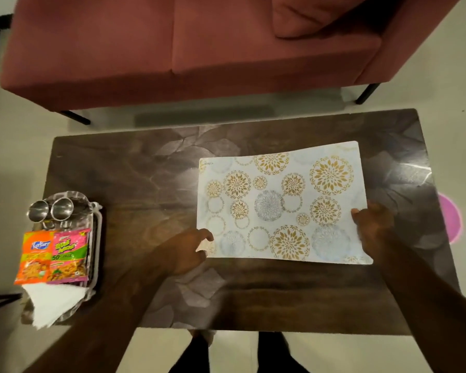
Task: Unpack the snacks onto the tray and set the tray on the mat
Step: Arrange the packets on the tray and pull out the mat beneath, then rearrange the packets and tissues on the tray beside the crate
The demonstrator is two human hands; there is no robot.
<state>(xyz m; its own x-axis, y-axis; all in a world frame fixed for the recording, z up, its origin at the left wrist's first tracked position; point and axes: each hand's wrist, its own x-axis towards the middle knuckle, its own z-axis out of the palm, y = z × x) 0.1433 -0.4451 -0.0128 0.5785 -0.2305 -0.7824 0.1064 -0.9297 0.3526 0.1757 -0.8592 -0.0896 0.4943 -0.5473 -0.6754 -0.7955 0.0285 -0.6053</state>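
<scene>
The mat (pixel 281 204) lay flat on the table (pixel 145 170) between my hands, thin and limp, I judged, so best held by two edges. My left hand (pixel 191 249) pinched its near left corner; my right hand (pixel 373 220) gripped its right edge, thumb on top. Well off past my left hand sat the tray (pixel 98 224), stiff-rimmed and probably light, carrying two snack packets (pixel 53 255), steel cups (pixel 50 210) and a napkin (pixel 53 302).

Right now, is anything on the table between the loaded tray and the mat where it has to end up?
Nothing visible stands between them. The tray sits at the table's left end, the mat lies right of centre, and only bare table separates them. The left hand and right hand grip the mat's near corners, otherwise its surface is bare.
</scene>
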